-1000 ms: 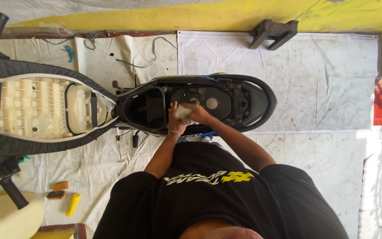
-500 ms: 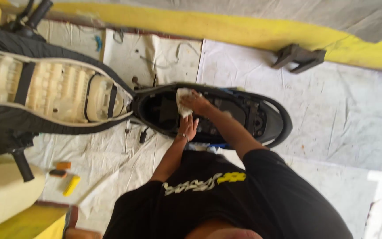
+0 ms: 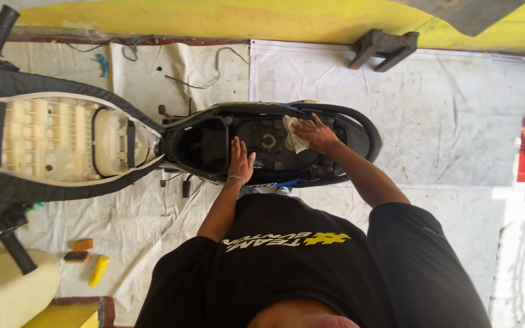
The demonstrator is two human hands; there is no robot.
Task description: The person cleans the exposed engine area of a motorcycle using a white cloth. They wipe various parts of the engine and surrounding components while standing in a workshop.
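- Head view, looking straight down over the person's black printed T-shirt [image 3: 311, 267] at a scooter with its seat swung open.
- Right hand [image 3: 314, 132]: fingers spread and pressed flat on a crumpled white cloth rag [image 3: 294, 135]; the rag is pinned under the palm rather than pinched. It lies on the far-right part of the black plastic under-seat compartment [image 3: 262, 146], just beside a round cap at its middle. Judged: a flat palm spreads pressure for wiping.
- Left hand [image 3: 240, 161]: open, fingers together, holding nothing; it rests on the near rim of the compartment, left of the rag. A thin bracelet shows at the wrist. Judged: this hand braces the body while leaning over.
- Hinged scooter seat [image 3: 62, 143]: tipped open to the left, underside up. Cream ribbed plastic base in a grid pattern, edged by black textured vinyl.
- Compartment: glossy black oval shell, a deep dark tub at the left end, dusty flat panel with bolts at the right.
- Floor: creased, stained white tarpaulin sheet [image 3: 445, 121] under everything; yellow painted band along the far edge.
- Far right: dark wooden stand [image 3: 384, 48], well apart from the scooter.
- Near left: yellow plastic tool handle [image 3: 99, 270] and two small orange blocks [image 3: 82, 245] lying loose on the sheet.
- Far left: loose wires on the sheet.
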